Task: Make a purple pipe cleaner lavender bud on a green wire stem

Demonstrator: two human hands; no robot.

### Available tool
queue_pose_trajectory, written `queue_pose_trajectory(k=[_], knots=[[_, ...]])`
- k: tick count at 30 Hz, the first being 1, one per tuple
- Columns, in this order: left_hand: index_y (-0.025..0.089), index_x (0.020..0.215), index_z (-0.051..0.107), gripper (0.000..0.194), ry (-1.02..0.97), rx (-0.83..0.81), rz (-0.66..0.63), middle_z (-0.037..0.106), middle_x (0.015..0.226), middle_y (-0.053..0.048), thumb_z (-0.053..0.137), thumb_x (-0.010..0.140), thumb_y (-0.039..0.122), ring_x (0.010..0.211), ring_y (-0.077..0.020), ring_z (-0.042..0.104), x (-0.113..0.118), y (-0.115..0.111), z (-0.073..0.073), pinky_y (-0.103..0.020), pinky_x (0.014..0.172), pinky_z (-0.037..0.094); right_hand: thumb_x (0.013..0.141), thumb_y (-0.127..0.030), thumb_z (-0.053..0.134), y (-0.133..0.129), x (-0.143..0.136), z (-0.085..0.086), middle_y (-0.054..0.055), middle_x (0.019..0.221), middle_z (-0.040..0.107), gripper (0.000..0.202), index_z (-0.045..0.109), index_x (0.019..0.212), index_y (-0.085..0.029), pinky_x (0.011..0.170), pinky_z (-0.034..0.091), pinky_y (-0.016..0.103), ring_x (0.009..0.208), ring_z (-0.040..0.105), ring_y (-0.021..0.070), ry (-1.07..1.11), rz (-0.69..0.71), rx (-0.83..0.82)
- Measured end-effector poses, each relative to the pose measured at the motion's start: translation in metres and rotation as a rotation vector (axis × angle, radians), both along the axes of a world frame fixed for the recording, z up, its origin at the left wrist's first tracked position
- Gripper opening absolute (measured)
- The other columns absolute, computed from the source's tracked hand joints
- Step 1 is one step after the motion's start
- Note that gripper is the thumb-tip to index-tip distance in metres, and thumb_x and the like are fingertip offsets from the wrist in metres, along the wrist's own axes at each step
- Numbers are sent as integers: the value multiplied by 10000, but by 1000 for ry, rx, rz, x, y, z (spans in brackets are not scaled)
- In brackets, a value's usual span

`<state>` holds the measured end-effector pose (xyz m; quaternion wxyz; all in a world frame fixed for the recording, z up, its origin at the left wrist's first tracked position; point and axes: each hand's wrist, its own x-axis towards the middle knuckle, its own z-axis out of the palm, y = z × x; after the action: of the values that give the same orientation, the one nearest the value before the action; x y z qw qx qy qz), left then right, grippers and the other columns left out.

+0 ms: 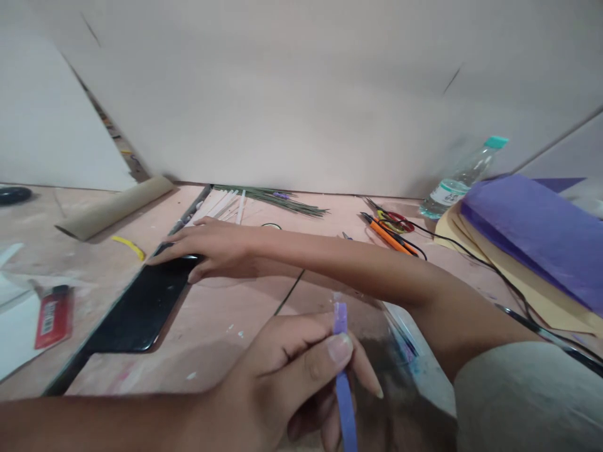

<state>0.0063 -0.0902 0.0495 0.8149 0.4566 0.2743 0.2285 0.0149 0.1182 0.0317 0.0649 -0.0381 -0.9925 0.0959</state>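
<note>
Right across the middle of the desk point(211, 333) the right forearm point(325, 254) is stretched, and part of what lies behind is blocked by it. Over at the right, purple sheets point(537, 232) are stacked on tan sheets point(537, 289). Now the left side: a black phone point(141, 301) is partly covered by the right hand point(207, 245), its fingers spread; whether the nearby white strips point(221, 204) are touched cannot be told. Beyond, a cardboard tube point(117, 207) is seen, and a clear bottle point(450, 191) is propped beside the sheets. An orange-handled tool point(389, 235) is set beside scissors point(400, 221); a red lighter point(53, 319) is placed far left. Up close, a slim purple strip point(346, 408) is pinched by the left hand point(292, 376), between thumb and fingers.
</note>
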Motion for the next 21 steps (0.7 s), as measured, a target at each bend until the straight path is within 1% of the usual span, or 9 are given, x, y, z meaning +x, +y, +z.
queue_pose_trajectory(k=[2,7,9,11,13,15,16,19,21], knots=[[174,940,744,551,13,20,6,533,595,32,624,1043,702,499,-84,388,-1,2,-2,-206,475,264,1084,-305,677,-3,3,3,164,1775,481,620,520,1678,-221,1339,322,421,1659,434,270,-32,-23,32],[179,926,722,533,69,96,20,583,636,15,602,1065,680,535,-92,427,-2,7,-8,-209,504,293,1038,-319,737,3,2,-3,150,1846,345,726,450,1701,-244,1345,296,436,1707,340,294,0,-46,44],[182,910,702,512,73,91,19,587,645,20,612,1067,660,530,-85,386,-2,9,-9,-207,495,275,1034,-321,737,7,0,-7,137,1831,386,736,438,1702,-243,1342,295,448,1711,324,293,27,-41,24],[181,903,692,509,74,82,8,565,633,32,613,1064,658,516,-81,349,-2,10,-9,-209,482,261,1040,-317,729,10,-1,-11,82,1780,493,686,476,1676,-270,1335,303,450,1702,336,291,46,-19,-8],[181,900,687,518,83,88,-3,557,629,34,607,1062,667,514,-82,351,-3,10,-9,-215,484,263,1056,-305,715,11,-1,-14,43,1738,557,604,535,1632,-299,1324,314,457,1700,335,292,54,1,-31],[182,907,688,517,94,102,-4,567,640,27,600,1067,666,528,-89,391,-3,10,-9,-219,498,278,1072,-284,699,10,1,-15,53,1749,541,555,562,1609,-300,1319,324,463,1706,324,289,59,7,-19],[182,913,691,511,94,111,-4,575,649,23,601,1069,660,538,-93,418,-4,10,-10,-220,506,287,1080,-292,693,10,2,-16,82,1771,506,564,548,1624,-280,1320,326,458,1705,329,286,65,1,3],[181,934,699,500,82,122,2,590,680,16,611,1071,653,564,-99,466,-4,10,-10,-217,522,307,1082,-478,682,8,7,-17,152,1819,405,704,456,1697,-221,1341,297,433,1708,327,283,111,-24,84],[179,939,699,499,71,120,-1,585,685,20,620,1070,654,559,-91,444,-4,11,-11,-210,516,302,1040,-654,655,8,10,-17,134,1836,372,824,435,1710,-228,1354,262,427,1717,300,303,180,-47,129]])
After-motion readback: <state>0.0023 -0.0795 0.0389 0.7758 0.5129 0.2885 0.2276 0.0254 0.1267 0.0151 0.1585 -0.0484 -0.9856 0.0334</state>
